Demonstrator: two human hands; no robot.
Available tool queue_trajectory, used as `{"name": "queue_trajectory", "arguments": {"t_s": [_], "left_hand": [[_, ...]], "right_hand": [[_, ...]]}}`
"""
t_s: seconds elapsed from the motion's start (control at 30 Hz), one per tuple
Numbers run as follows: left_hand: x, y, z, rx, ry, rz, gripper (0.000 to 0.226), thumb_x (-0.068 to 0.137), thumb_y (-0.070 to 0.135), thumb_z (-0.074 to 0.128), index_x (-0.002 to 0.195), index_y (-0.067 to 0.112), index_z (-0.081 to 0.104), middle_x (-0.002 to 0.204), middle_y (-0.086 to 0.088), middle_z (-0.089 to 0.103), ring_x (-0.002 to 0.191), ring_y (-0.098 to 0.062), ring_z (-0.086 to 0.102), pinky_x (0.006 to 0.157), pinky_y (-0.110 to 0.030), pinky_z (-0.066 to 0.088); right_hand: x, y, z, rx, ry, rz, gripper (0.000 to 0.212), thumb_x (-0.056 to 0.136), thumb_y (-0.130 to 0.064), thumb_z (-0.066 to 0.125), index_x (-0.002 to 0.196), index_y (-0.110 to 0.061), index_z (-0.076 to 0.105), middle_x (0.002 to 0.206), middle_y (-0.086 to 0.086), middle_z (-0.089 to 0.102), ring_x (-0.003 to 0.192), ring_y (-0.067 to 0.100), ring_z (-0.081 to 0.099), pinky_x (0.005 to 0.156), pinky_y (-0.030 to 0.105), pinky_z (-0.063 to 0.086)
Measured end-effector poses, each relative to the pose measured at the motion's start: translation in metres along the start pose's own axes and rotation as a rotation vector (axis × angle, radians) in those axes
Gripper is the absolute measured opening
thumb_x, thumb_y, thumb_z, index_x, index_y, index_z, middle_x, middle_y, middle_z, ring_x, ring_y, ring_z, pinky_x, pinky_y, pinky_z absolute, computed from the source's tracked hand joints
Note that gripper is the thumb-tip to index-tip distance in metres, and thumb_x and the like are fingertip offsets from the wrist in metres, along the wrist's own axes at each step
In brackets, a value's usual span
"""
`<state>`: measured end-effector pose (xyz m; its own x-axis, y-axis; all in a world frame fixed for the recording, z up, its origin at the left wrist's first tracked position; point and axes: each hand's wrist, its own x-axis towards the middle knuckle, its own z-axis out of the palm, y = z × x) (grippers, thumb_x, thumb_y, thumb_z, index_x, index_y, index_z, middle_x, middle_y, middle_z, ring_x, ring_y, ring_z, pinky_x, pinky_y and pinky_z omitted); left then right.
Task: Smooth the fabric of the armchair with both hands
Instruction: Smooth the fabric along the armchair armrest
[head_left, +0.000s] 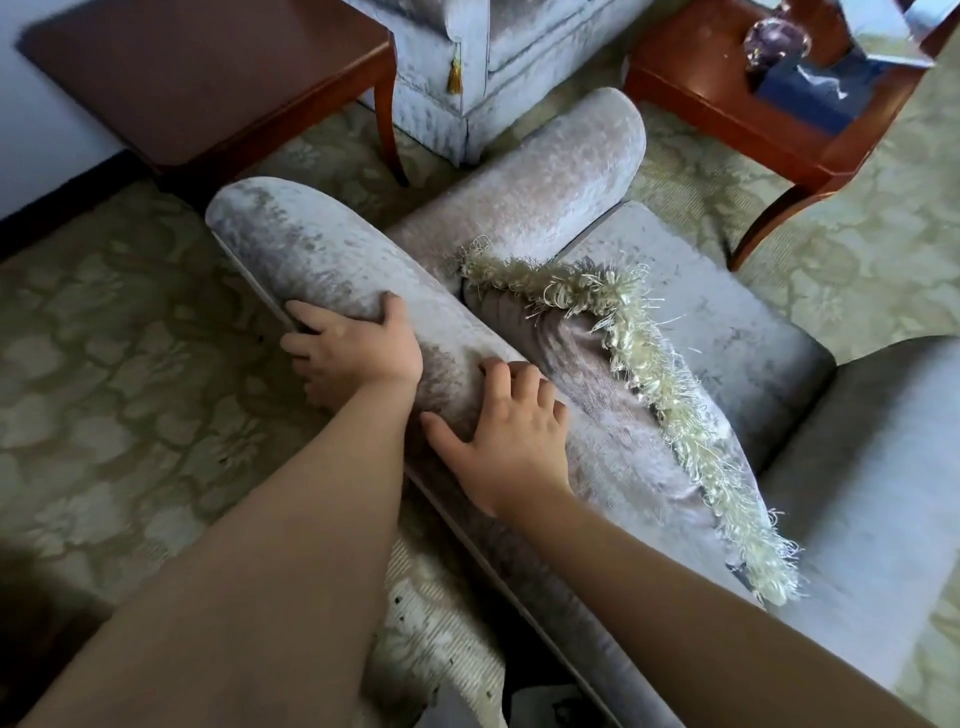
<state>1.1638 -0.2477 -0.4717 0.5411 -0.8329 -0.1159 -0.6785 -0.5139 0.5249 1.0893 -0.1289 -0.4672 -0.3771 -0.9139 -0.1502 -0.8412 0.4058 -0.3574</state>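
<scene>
A pale grey-blue velvet armchair (727, 322) fills the middle of the head view, seen from behind its rolled backrest (322, 260). My left hand (353, 353) lies over the outer back side of that roll, fingers curled down around it and thumb on top. Flat on the top of the backrest, a little nearer to me, rests my right hand (504, 431) with its fingers spread. A cushion (597, 364) with a cream fringe (654, 374) leans against the inside of the backrest, just right of my right hand. Neither hand holds anything.
A dark wooden side table (208, 78) stands at the back left. A second upholstered seat (493, 62) is behind the armchair. Another wooden table (727, 83) with a glass object and a box sits at the back right. Patterned green carpet (104, 338) covers the floor.
</scene>
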Motion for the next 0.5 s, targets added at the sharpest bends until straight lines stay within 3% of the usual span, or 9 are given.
{"name": "queue_trajectory", "arguments": {"t_s": [0.23,0.5], "left_hand": [[0.0036,0.0007,0.0039,0.022,0.001,-0.009,0.098,0.075,0.063,0.051,0.146,0.008,0.010,0.137,-0.022,0.031,0.114,-0.042,0.043,0.092,-0.052,0.041],[0.0049,0.0020,0.0087,0.015,0.017,-0.062,0.100,0.073,0.066,0.049,0.147,0.012,0.010,0.141,-0.023,0.030,0.121,-0.045,0.038,0.100,-0.054,0.031]], "right_hand": [[0.0000,0.0007,-0.0010,0.012,-0.034,-0.015,0.086,0.068,-0.079,0.022,0.127,-0.017,0.034,0.127,0.012,0.039,0.114,0.035,0.038,0.096,0.050,0.030],[0.0018,0.0076,-0.0060,0.054,-0.041,-0.049,0.089,0.068,-0.077,0.020,0.129,-0.014,0.034,0.132,0.016,0.039,0.119,0.036,0.036,0.099,0.052,0.029]]}}
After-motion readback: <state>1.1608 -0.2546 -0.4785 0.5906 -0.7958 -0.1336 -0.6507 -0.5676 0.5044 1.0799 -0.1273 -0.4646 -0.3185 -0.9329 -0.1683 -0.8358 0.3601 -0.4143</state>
